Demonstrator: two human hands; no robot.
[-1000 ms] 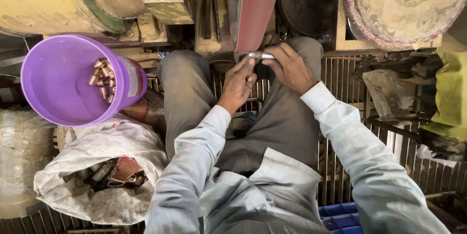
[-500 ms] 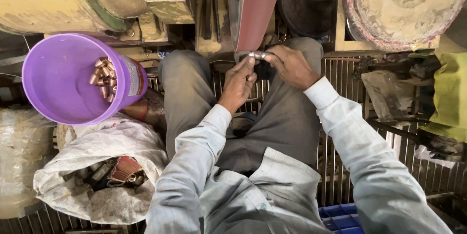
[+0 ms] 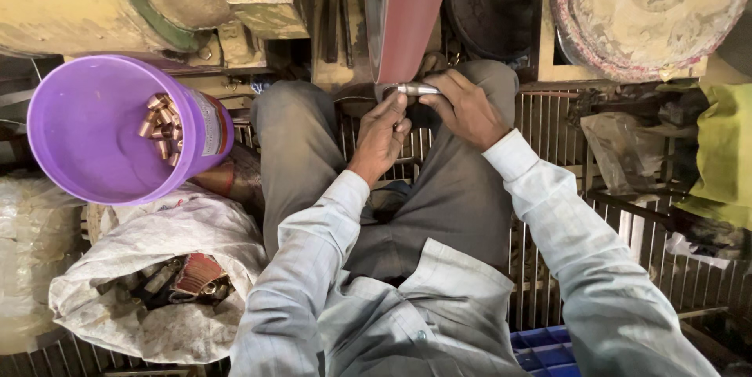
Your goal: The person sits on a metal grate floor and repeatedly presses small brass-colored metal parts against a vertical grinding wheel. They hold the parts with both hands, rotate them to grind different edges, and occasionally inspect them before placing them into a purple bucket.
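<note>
— Starting with the biggest things: what fills this cramped workshop?

— Machinery across the top. A dusty, cream-coloured round wheel at the upper right, a darker disc beside it, and a grimy yellowish machine body at the upper left. Underfoot runs a metal grate floor of thin bars.

— And in the middle?

— A reddish-brown sanding belt, smooth and flat, coming down to the person's knees, which are in grey trousers.

— To the person's left?

— A glossy purple plastic bucket, tipped toward the camera, with a cluster of small copper-coloured tubes in it. Below it a crumpled whitish sack lies open with mixed metal bits inside. A blue plastic crate shows at the bottom edge.

— The hands?

— The left hand and right hand both pinch a small shiny metal rod, fingers closed on its ends. It lies crosswise, right at the belt's lower end; whether it touches the belt I cannot tell.
</note>
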